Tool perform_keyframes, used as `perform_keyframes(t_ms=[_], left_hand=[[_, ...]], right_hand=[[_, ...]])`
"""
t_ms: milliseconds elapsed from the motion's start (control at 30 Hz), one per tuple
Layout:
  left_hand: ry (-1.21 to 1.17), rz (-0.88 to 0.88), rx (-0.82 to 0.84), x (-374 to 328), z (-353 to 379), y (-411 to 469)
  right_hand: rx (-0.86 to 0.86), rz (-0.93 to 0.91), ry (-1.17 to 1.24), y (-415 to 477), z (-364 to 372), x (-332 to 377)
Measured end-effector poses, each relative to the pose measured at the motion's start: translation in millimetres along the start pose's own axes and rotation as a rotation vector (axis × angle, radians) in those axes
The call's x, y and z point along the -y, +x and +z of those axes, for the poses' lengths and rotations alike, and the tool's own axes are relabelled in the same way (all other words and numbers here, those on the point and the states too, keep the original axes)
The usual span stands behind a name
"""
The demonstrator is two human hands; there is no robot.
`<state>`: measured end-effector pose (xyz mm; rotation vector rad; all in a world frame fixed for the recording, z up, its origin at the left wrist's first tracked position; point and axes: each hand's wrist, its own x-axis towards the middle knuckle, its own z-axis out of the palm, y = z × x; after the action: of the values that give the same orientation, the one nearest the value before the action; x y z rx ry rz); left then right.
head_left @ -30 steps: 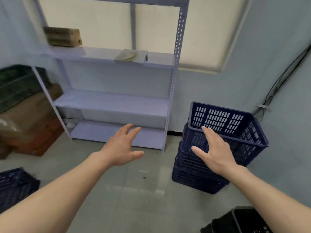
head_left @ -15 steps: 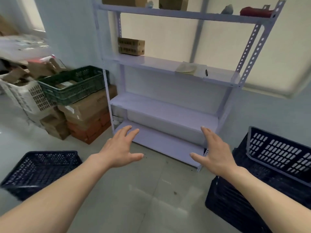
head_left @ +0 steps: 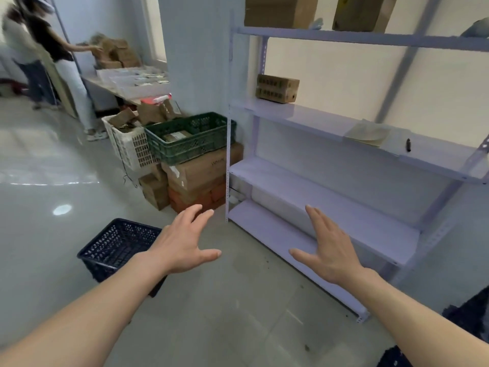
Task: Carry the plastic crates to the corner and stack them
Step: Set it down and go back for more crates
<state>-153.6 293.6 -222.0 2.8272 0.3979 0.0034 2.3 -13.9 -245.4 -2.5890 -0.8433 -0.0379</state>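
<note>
A dark blue plastic crate (head_left: 116, 247) sits on the grey floor at the lower left, partly hidden behind my left forearm. My left hand (head_left: 182, 245) hovers just right of it with fingers spread and holds nothing. My right hand (head_left: 328, 250) is stretched out in front of the shelf unit, fingers straight and empty. At the right edge only a dark sliver of the stacked blue crates (head_left: 471, 311) shows behind my right arm.
A white metal shelf unit (head_left: 330, 215) stands against the wall ahead. Left of it are a green crate (head_left: 190, 137) on cardboard boxes (head_left: 195, 178) and a white basket (head_left: 129, 144). A person (head_left: 63, 64) stands at a table far left.
The view has swung left: the stacked crates slid almost out of view at the right, and the single blue crate came closer to centre. Both hands stayed open and empty.
</note>
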Motion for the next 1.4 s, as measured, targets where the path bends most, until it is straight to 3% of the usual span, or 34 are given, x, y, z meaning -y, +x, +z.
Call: perform_keyframes(t_ms=[333,667,933,1400], left_hand=[[-0.035,-0.241,-0.059,4,-1,-15],[-0.076,-0.478,-0.118,65,3,-58],[-0.134,-0.588,-0.13,152,17,-63],[-0.221,-0.657,-0.126,316,-11,-20]], right_hand=[[0.088,-0.173,0.004,72,13,-11],[0.161,-0.343,0.021,125,65,46],[0.197,-0.422,-0.014,177,113,111],[0.229,-0.395,-0.054,291,185,233]])
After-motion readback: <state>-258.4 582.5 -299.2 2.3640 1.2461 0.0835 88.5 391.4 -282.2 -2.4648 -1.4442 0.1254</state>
